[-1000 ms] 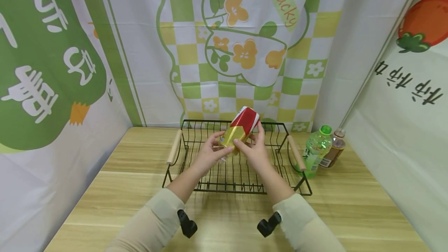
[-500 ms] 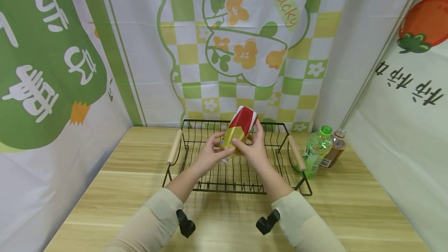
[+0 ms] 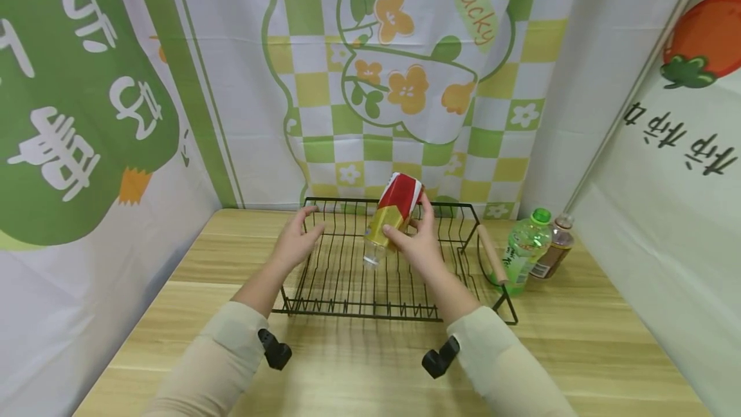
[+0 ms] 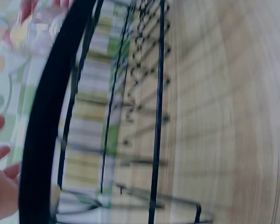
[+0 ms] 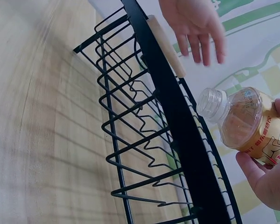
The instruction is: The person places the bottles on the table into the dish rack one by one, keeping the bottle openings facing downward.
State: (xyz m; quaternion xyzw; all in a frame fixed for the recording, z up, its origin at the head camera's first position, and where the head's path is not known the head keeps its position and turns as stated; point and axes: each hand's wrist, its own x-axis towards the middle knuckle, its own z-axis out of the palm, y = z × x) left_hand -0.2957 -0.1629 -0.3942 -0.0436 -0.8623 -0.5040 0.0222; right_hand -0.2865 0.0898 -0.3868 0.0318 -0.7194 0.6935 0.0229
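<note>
My right hand (image 3: 418, 237) grips a plastic bottle (image 3: 393, 208) with a gold and red label, held tilted over the rack. Its clear neck end points down toward me; in the right wrist view the bottle (image 5: 242, 119) shows a clear, ridged top. My left hand (image 3: 294, 240) is apart from the bottle, its fingers spread over the left end of the black wire rack (image 3: 370, 307), in front of that end's handle. The left wrist view catches this hand (image 4: 2, 179) at its left edge, holding nothing.
The rack's right wooden handle (image 3: 492, 255) stands beside a green bottle (image 3: 523, 250) and a brown-labelled bottle (image 3: 552, 246). The rack rests on a wooden table (image 3: 359, 365). A patterned curtain (image 3: 405, 82) hangs behind the table, with printed cloth at both sides.
My left hand has let go of the bottle and moved left to the rack's left end. My right hand keeps holding the bottle, nearly in place; its clear neck end now shows.
</note>
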